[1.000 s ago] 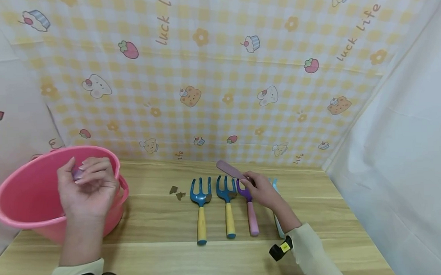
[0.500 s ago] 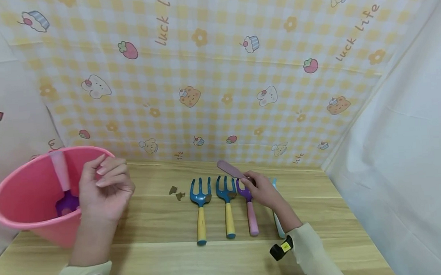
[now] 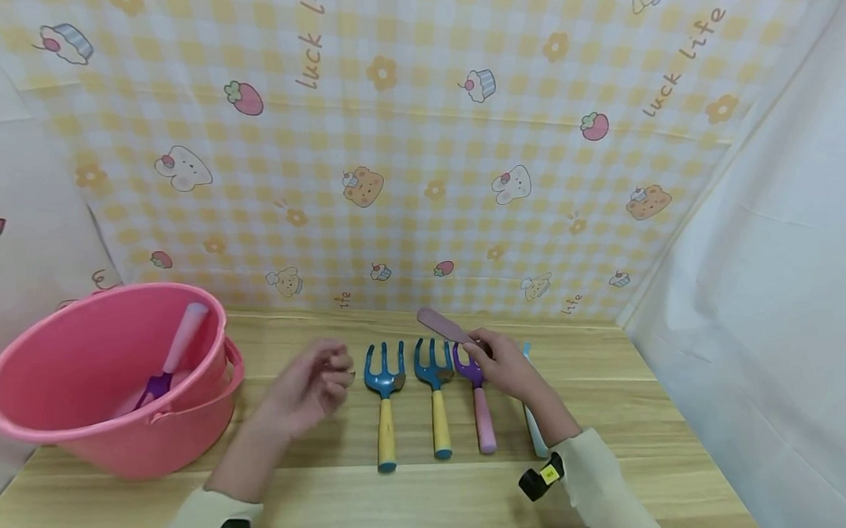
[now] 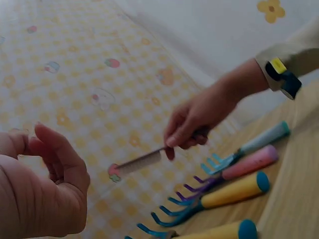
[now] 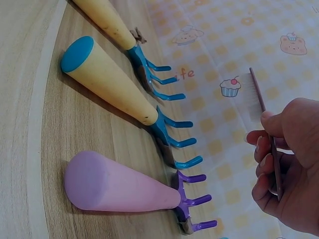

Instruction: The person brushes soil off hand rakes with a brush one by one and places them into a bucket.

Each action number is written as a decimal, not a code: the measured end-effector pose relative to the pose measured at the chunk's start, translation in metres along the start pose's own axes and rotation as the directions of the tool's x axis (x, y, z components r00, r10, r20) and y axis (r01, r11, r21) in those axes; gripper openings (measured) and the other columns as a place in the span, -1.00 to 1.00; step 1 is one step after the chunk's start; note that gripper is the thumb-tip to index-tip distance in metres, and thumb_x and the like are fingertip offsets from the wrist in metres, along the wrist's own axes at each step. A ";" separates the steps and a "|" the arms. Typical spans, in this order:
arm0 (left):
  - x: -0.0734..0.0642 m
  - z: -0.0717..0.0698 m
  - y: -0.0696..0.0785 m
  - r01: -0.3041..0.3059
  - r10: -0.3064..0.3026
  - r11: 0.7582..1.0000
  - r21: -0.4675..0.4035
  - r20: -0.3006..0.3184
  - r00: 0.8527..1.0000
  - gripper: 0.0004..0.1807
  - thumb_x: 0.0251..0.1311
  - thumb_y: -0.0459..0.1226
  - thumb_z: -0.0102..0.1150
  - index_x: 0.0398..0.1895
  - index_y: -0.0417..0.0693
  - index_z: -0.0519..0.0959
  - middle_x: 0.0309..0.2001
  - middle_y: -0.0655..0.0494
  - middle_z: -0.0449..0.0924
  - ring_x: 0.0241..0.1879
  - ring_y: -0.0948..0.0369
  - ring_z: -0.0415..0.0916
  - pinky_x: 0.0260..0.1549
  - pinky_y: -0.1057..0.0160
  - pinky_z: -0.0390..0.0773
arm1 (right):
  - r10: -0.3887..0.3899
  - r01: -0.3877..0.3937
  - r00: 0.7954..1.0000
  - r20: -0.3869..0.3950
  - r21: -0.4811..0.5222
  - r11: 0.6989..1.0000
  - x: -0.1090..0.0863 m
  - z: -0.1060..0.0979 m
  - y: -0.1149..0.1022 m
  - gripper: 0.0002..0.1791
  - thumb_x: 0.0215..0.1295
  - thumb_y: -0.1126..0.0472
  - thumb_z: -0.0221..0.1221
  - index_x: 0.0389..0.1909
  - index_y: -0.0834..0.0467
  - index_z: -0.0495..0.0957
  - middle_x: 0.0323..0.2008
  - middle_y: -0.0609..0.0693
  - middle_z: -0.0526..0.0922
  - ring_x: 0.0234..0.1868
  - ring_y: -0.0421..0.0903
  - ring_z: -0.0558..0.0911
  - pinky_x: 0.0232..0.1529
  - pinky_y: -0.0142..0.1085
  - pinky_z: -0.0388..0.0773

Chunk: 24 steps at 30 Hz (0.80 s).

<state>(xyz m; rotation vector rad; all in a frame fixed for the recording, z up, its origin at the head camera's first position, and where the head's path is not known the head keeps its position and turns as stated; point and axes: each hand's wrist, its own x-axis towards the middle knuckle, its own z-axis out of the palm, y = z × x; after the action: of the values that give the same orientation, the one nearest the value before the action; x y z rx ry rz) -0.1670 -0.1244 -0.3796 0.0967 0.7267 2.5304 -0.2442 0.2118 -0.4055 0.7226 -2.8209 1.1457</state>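
Observation:
My right hand (image 3: 507,364) grips a mauve brush (image 3: 443,324), its pale bristles showing in the right wrist view, above a purple hand fork (image 3: 482,407) with a pink handle. Nothing is in my left hand (image 3: 313,388), whose fingers are loosely bent over the table, left of two blue hand forks (image 3: 385,407) with yellow handles. The second blue fork (image 3: 440,413) lies beside the purple one. Under my right forearm is a light-blue fork (image 3: 535,428), partly hidden. A purple garden tool with a pink handle (image 3: 185,337) leans inside a pink bucket (image 3: 140,449); its head is mostly hidden.
The bucket stands at the left of the wooden table (image 3: 377,510). A yellow checked cloth (image 3: 422,240) hangs behind the table, and white cloth (image 3: 787,319) lines the right side. Dried brown dirt (image 5: 138,36) shows near a fork in the right wrist view.
My left hand has let go of the pink-handled tool in the bucket and moved right, near the forks. That tool has tipped to the bucket's right side. My right hand stays with the brush.

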 end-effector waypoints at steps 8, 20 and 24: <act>0.026 -0.025 -0.044 0.196 -0.049 0.787 0.585 -0.258 0.965 -0.80 0.43 -0.27 0.12 -0.16 -0.29 0.48 -0.37 0.03 0.50 -0.52 0.33 0.44 -0.53 0.50 0.51 | -0.008 0.008 1.000 0.001 0.021 1.000 -0.001 -0.001 0.001 -0.69 0.58 0.20 0.06 0.14 0.30 0.57 -0.50 0.03 0.53 -0.57 -0.15 0.39 -0.56 -0.29 0.37; 0.034 -0.018 -0.071 0.291 0.097 -0.017 0.957 -0.288 0.953 -0.49 0.35 -0.09 0.29 -0.74 -0.11 0.45 -0.78 0.11 0.43 -0.82 0.27 0.40 -0.78 0.38 0.50 | -0.015 0.015 1.000 -0.002 0.014 1.000 -0.001 0.000 0.005 -0.73 0.57 0.21 0.07 0.08 0.29 0.60 -0.53 0.03 0.52 -0.60 -0.17 0.37 -0.61 -0.32 0.33; 0.035 -0.018 -0.077 0.290 0.127 -0.147 0.946 -0.272 0.954 -0.52 0.31 -0.07 0.31 -0.70 -0.12 0.46 -0.84 0.17 0.37 -0.86 0.29 0.37 -0.85 0.42 0.38 | -0.036 0.036 0.999 0.000 0.004 0.999 0.000 0.001 0.008 -0.74 0.56 0.21 0.08 0.04 0.30 0.60 -0.56 -0.04 0.48 -0.59 -0.18 0.36 -0.61 -0.32 0.33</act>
<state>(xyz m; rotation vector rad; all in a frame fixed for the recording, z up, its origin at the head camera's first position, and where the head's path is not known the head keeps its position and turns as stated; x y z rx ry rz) -0.1669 -0.0593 -0.4375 0.1909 2.6039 1.0905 -0.2470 0.2162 -0.4115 0.7710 -2.7942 1.1467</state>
